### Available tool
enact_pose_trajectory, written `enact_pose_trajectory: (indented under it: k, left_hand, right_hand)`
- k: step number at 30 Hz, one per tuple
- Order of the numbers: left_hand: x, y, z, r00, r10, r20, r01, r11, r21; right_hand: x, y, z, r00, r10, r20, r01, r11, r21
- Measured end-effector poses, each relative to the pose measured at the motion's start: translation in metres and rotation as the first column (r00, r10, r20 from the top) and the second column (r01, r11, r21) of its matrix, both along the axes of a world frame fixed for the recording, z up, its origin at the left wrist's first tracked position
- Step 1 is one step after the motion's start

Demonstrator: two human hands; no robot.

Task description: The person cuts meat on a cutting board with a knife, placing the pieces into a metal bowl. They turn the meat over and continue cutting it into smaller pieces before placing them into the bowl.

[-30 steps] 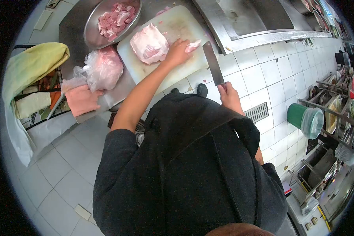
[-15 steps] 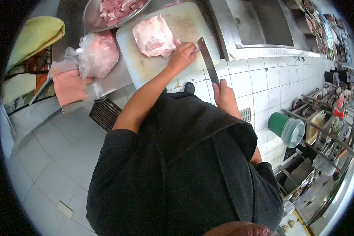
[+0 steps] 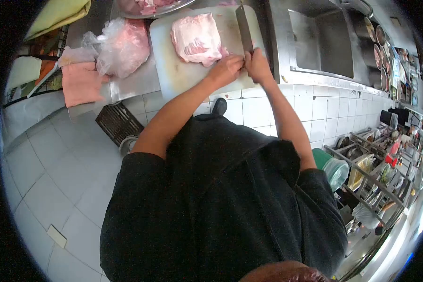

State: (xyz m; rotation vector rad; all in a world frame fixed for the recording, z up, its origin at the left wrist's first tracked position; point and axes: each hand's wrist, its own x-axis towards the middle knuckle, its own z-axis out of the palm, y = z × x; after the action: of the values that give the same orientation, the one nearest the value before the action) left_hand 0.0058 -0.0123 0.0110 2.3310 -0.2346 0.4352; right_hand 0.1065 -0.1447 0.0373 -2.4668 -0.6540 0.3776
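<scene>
A large pale pink piece of meat (image 3: 196, 38) lies on the white cutting board (image 3: 167, 77). My left hand (image 3: 227, 68) is at its lower right, over the board, with fingers bent together; what they press on is mostly hidden. Close beside it, my right hand (image 3: 258, 66) is closed round the handle of a large knife (image 3: 244, 29). The blade points away from me along the board's right side. The two hands nearly touch.
A plastic bag of meat (image 3: 123, 49) and a pink cloth (image 3: 82, 84) lie left of the board. Beyond it is a metal bowl (image 3: 174, 7) with cut meat. A steel sink (image 3: 322, 42) is at the right. A green bin (image 3: 322, 159) and racks stand farther right.
My right hand has brought the knife from beyond the board's right edge to over the board, next to my left hand. The small piece seen earlier at my left fingers is now hidden. The view has shifted.
</scene>
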Motion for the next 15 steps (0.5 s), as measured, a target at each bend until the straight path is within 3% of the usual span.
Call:
enact_pose_trajectory:
  k: [1, 4, 6, 7, 10, 13, 15]
  left_hand:
    - [-0.003, -0.001, -0.001, 0.999, -0.024, -0.044, 0.024, 1.0, -0.004]
    - [-0.01, 0.002, 0.003, 0.998, 0.0, 0.07, 0.002, 1.0, -0.027]
    - [-0.019, -0.01, 0.01, 0.98, 0.198, 0.038, -0.198, 0.98, 0.013]
    - [-0.02, -0.013, 0.015, 0.956, 0.293, 0.023, -0.293, 0.955, 0.036]
    - [-0.017, -0.012, 0.028, 0.951, 0.247, -0.184, -0.191, 0.941, 0.28]
    - [0.003, -0.013, 0.012, 0.965, 0.187, -0.182, -0.14, 0.96, 0.241]
    - [0.003, -0.016, 0.003, 0.985, 0.113, -0.132, -0.097, 0.987, 0.125]
  right_hand:
    - [0.01, 0.003, 0.003, 1.0, -0.009, 0.001, 0.009, 1.0, 0.008]
    - [0.022, 0.011, 0.027, 0.999, -0.04, -0.021, 0.04, 0.999, 0.027]
    - [-0.001, -0.005, 0.052, 0.992, -0.103, -0.077, 0.104, 0.995, 0.0]
    - [-0.009, -0.019, 0.053, 0.997, -0.081, -0.014, 0.081, 0.997, 0.021]
    - [-0.043, -0.054, 0.067, 0.996, -0.089, 0.018, 0.09, 0.994, -0.068]
    - [-0.085, -0.082, 0.086, 0.976, -0.164, -0.146, 0.161, 0.986, -0.03]
    - [-0.11, -0.098, 0.097, 0.978, -0.163, -0.127, 0.159, 0.987, -0.04]
